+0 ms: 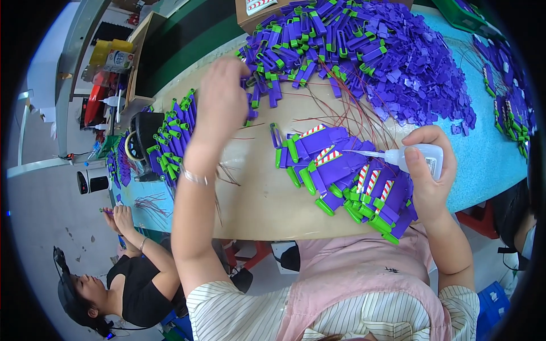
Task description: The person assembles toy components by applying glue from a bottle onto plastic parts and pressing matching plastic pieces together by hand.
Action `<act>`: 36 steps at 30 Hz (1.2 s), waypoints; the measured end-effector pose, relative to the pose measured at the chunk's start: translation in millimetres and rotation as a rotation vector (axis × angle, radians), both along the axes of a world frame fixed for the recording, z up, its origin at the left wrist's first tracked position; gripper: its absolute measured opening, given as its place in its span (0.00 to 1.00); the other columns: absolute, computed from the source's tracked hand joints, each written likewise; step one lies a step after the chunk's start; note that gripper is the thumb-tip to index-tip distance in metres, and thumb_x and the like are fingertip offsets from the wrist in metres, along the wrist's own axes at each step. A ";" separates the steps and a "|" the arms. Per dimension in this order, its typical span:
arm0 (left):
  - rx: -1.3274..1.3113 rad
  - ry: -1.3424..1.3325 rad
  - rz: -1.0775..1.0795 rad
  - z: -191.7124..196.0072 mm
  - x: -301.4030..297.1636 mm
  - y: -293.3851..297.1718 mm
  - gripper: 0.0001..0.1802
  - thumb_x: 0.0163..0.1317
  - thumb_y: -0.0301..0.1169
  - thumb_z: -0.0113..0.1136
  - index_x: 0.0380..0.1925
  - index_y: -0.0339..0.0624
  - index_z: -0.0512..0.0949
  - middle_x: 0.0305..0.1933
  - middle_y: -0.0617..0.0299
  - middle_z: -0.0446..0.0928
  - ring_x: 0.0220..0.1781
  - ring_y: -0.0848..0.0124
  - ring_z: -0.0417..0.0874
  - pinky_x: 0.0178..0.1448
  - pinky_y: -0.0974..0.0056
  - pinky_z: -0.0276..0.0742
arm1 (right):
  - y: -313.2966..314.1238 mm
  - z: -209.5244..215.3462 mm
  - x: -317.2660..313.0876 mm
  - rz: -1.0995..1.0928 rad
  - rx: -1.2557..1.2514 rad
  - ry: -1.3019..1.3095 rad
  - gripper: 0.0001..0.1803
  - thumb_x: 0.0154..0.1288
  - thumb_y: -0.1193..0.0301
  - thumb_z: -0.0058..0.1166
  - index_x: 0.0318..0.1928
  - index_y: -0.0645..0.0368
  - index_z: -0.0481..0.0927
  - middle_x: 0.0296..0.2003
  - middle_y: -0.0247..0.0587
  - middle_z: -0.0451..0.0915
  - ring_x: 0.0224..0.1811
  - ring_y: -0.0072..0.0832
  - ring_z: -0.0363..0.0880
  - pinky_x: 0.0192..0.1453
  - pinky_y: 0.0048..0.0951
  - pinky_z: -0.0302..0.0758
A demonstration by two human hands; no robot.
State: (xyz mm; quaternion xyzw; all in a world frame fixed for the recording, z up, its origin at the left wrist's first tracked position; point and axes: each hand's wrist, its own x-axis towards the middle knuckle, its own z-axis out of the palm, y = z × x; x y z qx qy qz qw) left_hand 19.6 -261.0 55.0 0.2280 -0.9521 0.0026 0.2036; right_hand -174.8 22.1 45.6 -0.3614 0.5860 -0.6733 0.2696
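Nearest the person, at the front edge of the tan worktop [256, 204], a fanned row of purple plastic pieces with green ends and red-and-white striped labels [352, 182]; right hand [429, 170] just beside it, fingers clamped round a small clear squeeze bottle with a thin nozzle [412, 157] aimed left over the row. Further in, left hand [222, 99] stretched out, fingertips together at the near edge of the big heap of loose purple and green plastic parts [352, 57], thin red wires [341, 113] strewn between heap and row. Far left, another person's hands [119, 219] at the worktop's end.
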 end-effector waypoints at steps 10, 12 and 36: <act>0.147 -0.232 0.012 -2.5 -0.1 -55.9 0.15 0.56 0.19 0.63 0.40 0.38 0.69 0.41 0.50 0.77 0.46 0.48 0.78 0.57 0.54 0.76 | 0.6 -2.5 -1.7 -0.002 0.032 0.016 0.05 0.66 0.76 0.60 0.40 0.61 0.77 0.33 0.30 0.78 0.33 0.12 0.74 0.36 0.16 0.70; 0.136 -0.141 0.061 -1.3 7.0 -44.5 0.14 0.59 0.20 0.62 0.43 0.38 0.70 0.42 0.52 0.78 0.43 0.53 0.80 0.53 0.58 0.77 | 1.7 -3.1 -1.3 0.000 0.031 -0.001 0.06 0.66 0.76 0.60 0.39 0.62 0.77 0.33 0.30 0.78 0.33 0.13 0.74 0.36 0.16 0.70; 1.019 0.017 0.149 32.0 22.0 136.8 0.18 0.64 0.21 0.62 0.55 0.35 0.78 0.41 0.68 0.77 0.41 0.82 0.76 0.47 0.75 0.73 | -3.4 1.6 17.6 0.147 0.027 -0.053 0.10 0.60 0.77 0.66 0.40 0.62 0.78 0.31 0.32 0.81 0.30 0.15 0.78 0.31 0.18 0.72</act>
